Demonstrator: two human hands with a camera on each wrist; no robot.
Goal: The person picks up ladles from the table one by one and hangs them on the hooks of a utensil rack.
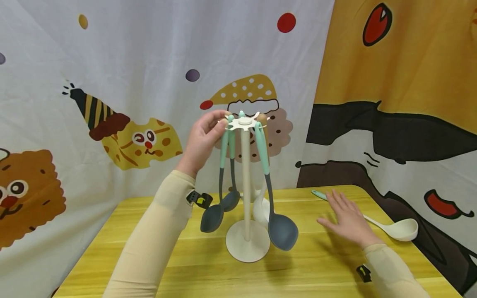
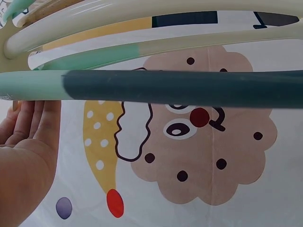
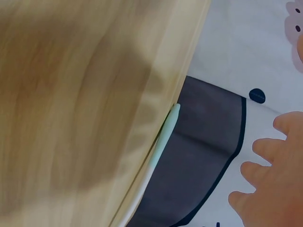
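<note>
A cream utensil rack (image 1: 245, 178) stands on the table, with several mint-handled utensils hanging from its hooked top. My left hand (image 1: 204, 138) is at the left side of that top, thumb and fingertips pinching its edge beside a hung mint handle (image 2: 33, 85). This handle runs down to a dark grey spoon (image 1: 212, 218); in the left wrist view it hides part of the fingers. A grey ladle (image 1: 283, 231) hangs on the rack's right. My right hand (image 1: 348, 219), fingers spread, hovers over a white ladle (image 1: 402, 229) with a mint handle (image 3: 166, 132), holding nothing.
Another grey utensil (image 1: 231, 200) and a white one (image 1: 262, 209) hang toward the rack's back. The wooden table (image 1: 193, 265) meets a printed cloth (image 1: 156, 54) behind it. The white ladle lies along the table's right edge.
</note>
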